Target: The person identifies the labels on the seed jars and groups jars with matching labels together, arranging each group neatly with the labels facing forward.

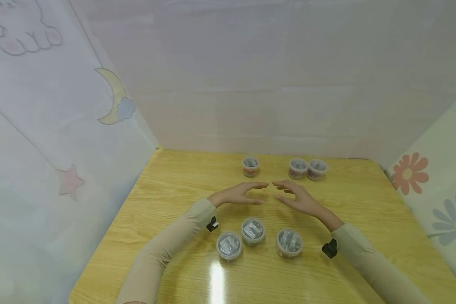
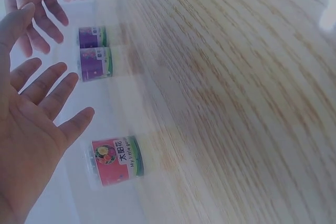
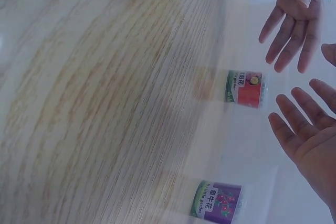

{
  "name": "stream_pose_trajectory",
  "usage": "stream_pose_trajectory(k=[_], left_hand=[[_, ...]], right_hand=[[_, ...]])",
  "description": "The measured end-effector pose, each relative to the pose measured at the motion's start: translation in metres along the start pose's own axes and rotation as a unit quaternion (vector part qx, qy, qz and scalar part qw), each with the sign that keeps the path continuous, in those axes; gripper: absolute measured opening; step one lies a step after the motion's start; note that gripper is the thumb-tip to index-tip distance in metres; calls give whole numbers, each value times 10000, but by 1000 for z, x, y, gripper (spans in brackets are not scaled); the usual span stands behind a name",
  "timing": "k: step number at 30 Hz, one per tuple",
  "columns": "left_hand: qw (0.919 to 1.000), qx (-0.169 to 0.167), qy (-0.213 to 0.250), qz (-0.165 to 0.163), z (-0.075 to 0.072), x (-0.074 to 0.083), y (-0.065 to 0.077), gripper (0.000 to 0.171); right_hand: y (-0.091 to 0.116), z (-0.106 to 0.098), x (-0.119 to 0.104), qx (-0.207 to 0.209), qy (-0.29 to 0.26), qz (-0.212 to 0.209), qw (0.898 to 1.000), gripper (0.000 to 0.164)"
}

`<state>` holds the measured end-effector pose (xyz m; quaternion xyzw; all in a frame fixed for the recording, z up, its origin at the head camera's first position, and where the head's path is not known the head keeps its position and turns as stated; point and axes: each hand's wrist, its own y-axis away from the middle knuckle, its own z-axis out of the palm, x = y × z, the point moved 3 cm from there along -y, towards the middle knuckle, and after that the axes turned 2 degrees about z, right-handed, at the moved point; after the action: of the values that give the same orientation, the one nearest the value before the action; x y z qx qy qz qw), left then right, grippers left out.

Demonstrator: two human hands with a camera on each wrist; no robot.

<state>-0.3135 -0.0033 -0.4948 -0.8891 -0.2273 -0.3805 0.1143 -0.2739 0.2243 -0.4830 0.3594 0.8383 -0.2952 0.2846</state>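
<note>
My left hand (image 1: 241, 193) and my right hand (image 1: 299, 199) hover above the middle of the table, fingertips pointing at each other across a small gap. Both hold nothing, and their fingers are loosely extended. Beyond them stands a tub with a red label (image 1: 250, 166); the left wrist view shows the same red tub (image 2: 116, 160) upright. Two purple-labelled tubs (image 1: 298, 168) (image 1: 317, 169) stand side by side at the back right. Nearer to me are three more clear-lidded tubs (image 1: 229, 246) (image 1: 252, 231) (image 1: 289, 243), with silvery packets visible inside.
The yellow wood-grain table (image 1: 167, 177) ends at a pale backdrop (image 1: 220, 114) behind. Printed side sheets stand at left and right, one with a moon (image 1: 115, 90), the other with a red flower (image 1: 408, 173). Dark wrist devices (image 1: 329, 248) sit at both cuffs.
</note>
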Motion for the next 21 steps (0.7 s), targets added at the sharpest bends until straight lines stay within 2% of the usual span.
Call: stream_pose_trajectory(k=[9,16,21], left_hand=[[10000,-2,10,-78,3,-5,7,68],[9999,-73,90,-96,7,-6,15,67],[9999,-91,-41,-119,9,-5,17,67]], right_hand=[[1,3,-4,-204,-120,-59,9997,46],[4,7,-8,-336,-1,-107,9994,46],[5,9,-12,-343,65,-177,9992,47]])
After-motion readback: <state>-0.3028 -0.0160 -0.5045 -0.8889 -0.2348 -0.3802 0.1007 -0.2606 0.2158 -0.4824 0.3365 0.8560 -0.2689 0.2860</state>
